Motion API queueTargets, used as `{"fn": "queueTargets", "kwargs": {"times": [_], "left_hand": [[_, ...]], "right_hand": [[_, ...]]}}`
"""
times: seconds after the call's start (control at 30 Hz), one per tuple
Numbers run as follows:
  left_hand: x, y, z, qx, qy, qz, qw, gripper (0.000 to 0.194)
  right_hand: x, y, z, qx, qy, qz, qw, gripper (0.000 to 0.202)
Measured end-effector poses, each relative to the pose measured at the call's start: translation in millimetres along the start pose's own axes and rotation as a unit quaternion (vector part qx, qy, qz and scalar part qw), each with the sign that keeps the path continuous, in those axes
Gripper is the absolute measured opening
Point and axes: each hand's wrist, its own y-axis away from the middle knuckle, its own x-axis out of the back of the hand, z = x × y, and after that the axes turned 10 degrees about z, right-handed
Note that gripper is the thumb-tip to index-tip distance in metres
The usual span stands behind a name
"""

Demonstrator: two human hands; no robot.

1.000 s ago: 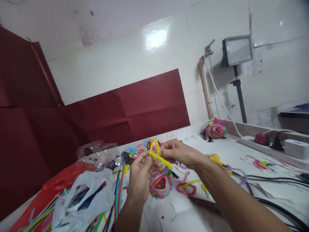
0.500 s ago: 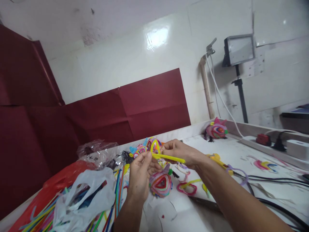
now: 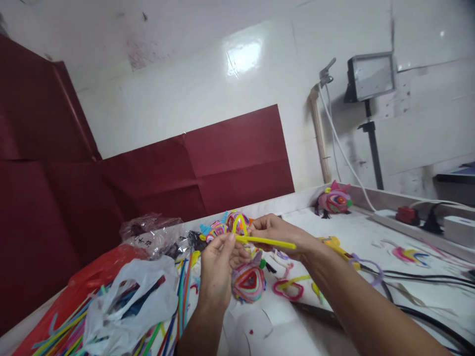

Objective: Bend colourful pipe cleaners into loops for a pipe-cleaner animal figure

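A yellow pipe cleaner [image 3: 272, 242] is held between my two hands above the table. One part of it bends up into a narrow loop, and a straight length points right. My left hand [image 3: 218, 259] pinches it between thumb and fingers near the bend. My right hand [image 3: 276, 230] grips the loop's right side with its fingertips. Just below the hands lies a round ornament [image 3: 248, 282] coiled from colourful pipe cleaners. Behind them sit two more such ornaments, one with blue spikes [image 3: 215, 230], partly hidden by my hands.
Left are a white plastic bag [image 3: 129, 301], a red bag [image 3: 104, 267] and bundles of coloured pipe cleaners [image 3: 63, 336]. Right are a yellow glue gun [image 3: 337, 247], black cables [image 3: 426, 277], a power strip [image 3: 393, 220] and a pink ornament [image 3: 335, 198]. A lamp [image 3: 372, 76] stands behind.
The straight end of the yellow pipe cleaner reaches slightly further right. Both hands keep their grip in nearly the same place, and the view has shifted a little.
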Motion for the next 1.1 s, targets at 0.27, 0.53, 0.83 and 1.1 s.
{"fn": "queueTargets", "kwargs": {"times": [0.27, 0.53, 0.83, 1.1], "left_hand": [[-3.1, 1.0, -0.8, 0.005, 0.002, 0.032, 0.999, 0.03], [-3.6, 4.1, -3.6, -0.008, 0.002, 0.039, 0.999, 0.025], [-6.2, 4.2, -6.6, -0.018, 0.013, 0.061, 0.998, 0.023], [-6.4, 3.7, -6.9, -0.028, 0.01, 0.08, 0.996, 0.025]], "right_hand": [[-1.3, 1.4, -1.4, -0.002, 0.006, -0.001, 1.0, 0.032], [-1.9, 1.3, -2.5, 0.006, 0.008, -0.007, 1.0, 0.034], [-3.9, 3.5, -4.2, 0.008, -0.008, -0.009, 1.0, 0.032], [-3.2, 3.9, -2.4, 0.019, -0.012, -0.007, 1.0, 0.03]]}}
